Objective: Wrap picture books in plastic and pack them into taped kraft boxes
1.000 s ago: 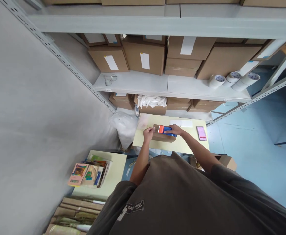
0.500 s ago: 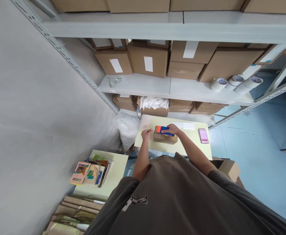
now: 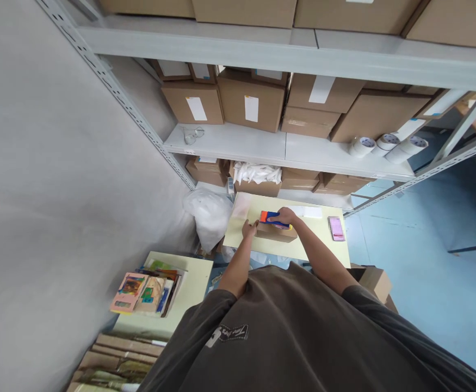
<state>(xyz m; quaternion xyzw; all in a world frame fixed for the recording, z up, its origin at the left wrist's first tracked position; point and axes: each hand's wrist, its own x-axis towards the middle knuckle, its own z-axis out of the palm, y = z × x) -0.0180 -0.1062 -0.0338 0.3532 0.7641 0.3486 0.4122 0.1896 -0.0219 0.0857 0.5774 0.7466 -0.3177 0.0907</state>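
A small brown cardboard box (image 3: 277,234) lies on the pale yellow table. My right hand (image 3: 288,216) is wrapped round a blue and orange tape dispenser (image 3: 271,218), which rests on the top of the box towards its left end. At that left end is my left hand (image 3: 249,228), its thumb and fingers apart, with the fingertips at the box edge. Whether a strip of tape runs under those fingertips is too small to tell.
White paper (image 3: 305,212) and a pink phone-like item (image 3: 336,228) lie on the table (image 3: 315,247). Shelves of cartons (image 3: 251,100) and tape rolls (image 3: 362,146) stand behind. A white plastic bag (image 3: 208,215) is at left, near stacked books (image 3: 152,291).
My left hand has moved right to the box end, and its fingers have spread from a pinch. The right hand still holds the dispenser on the box. The view has tilted slightly.
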